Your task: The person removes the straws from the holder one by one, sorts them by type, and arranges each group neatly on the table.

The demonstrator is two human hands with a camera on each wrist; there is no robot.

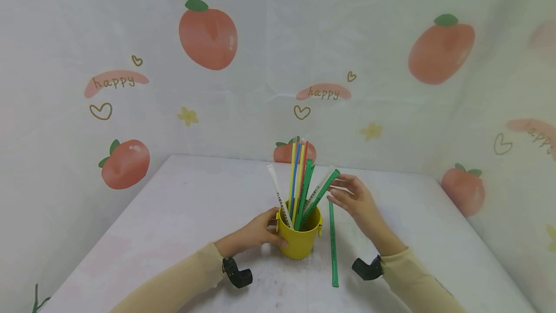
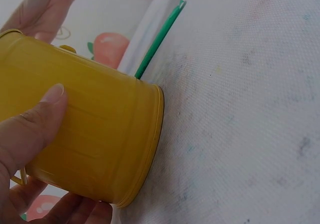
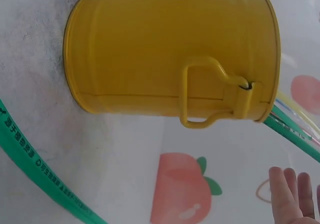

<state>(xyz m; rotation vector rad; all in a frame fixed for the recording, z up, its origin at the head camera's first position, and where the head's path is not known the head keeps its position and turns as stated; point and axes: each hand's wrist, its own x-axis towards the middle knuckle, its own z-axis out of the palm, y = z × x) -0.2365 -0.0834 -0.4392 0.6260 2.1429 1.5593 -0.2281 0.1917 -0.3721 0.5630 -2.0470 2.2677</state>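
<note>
A small yellow metal bucket [image 1: 297, 244] stands upright on the table and holds several wrapped drinking straws [image 1: 299, 178] in white, green, yellow, blue and red. My left hand [image 1: 260, 231] grips the bucket from its left side, with the thumb [image 2: 42, 116] along the wall and the other fingers around behind. At the upper right of the straws is my right hand [image 1: 358, 202], its fingers extended close to the top of a leaning green straw [image 1: 323, 191]. In the right wrist view, these fingers [image 3: 282, 196] hold nothing. One green wrapped straw [image 1: 333, 245] lies on the table, right of the bucket.
The white table [image 1: 191, 192] reaches back to a white curtain [image 1: 260, 38] printed with peaches and lettering. Small folding handles [image 3: 210, 92] hang on the bucket's sides. Each wrist carries a black camera [image 1: 238, 274].
</note>
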